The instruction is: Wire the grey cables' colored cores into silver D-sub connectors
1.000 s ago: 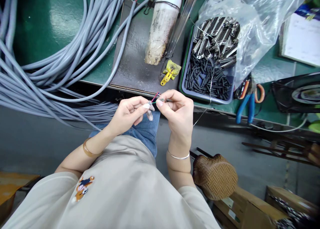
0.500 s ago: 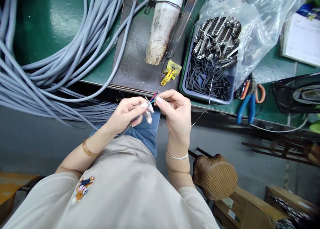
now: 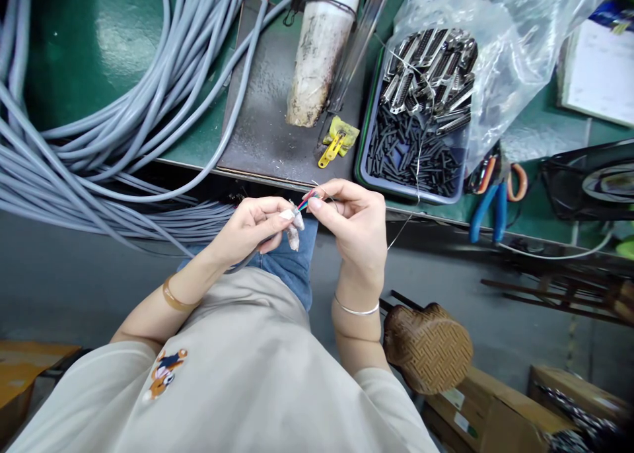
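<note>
My left hand is closed on the end of a grey cable, which runs back under the wrist. White wrapping, tape or tissue by its look, covers some of its fingertips. Thin coloured wires, red, blue and green among them, fan out of the cable end. Pinched on the wire tips is my right hand, thumb against forefinger. A thin silvery strand, perhaps solder wire, trails from beneath this hand up toward the parts tray. Both hands are just off the bench's front edge.
Coiled grey cables fill the left. On a dark board stand a stained white tube and a yellow clip. A tray holds metal connectors and black sleeves. Blue-handled pliers lie to its right; a stool stands below.
My right hand has shifted slightly to the right, and its fingertips now cover more of the coloured wires' tips. The left hand has hardly moved.
</note>
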Demonstrator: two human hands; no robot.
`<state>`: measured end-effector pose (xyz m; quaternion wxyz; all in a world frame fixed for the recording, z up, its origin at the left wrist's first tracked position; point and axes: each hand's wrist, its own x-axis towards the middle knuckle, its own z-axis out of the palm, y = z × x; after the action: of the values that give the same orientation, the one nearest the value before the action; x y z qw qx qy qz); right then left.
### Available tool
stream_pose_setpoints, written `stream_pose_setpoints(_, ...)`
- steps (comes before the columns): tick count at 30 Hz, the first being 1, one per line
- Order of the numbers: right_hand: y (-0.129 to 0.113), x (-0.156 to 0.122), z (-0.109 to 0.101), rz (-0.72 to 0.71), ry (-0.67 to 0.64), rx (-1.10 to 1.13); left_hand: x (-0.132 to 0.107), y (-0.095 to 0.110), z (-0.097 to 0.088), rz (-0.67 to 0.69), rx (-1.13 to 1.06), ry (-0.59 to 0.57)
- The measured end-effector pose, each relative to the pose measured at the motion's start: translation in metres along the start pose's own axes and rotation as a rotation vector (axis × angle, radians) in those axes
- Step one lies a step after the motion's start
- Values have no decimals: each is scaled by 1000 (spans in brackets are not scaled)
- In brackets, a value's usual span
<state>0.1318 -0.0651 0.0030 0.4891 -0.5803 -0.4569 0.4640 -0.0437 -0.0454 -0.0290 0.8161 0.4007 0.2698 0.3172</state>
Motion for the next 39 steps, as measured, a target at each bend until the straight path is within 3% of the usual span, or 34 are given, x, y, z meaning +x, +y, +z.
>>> stream_pose_setpoints(15,4,-6,1,-43,9,3,1,0,-1,157,149,74)
stream_pose_setpoints(21,9,-10,1,-169,-19,-10,2,1,-8,431,470,140)
stream_pose_setpoints(26,20,-15,-5,-197,3,-77,4,4,-10,623,675,109)
stream_pose_setpoints(32,27,-17,-8,-255,21,-86,3,0,-9,617,706,113)
stream_pose_setpoints(39,30,-15,-5,-333,84,-158,-1,1,-7,480,689,156)
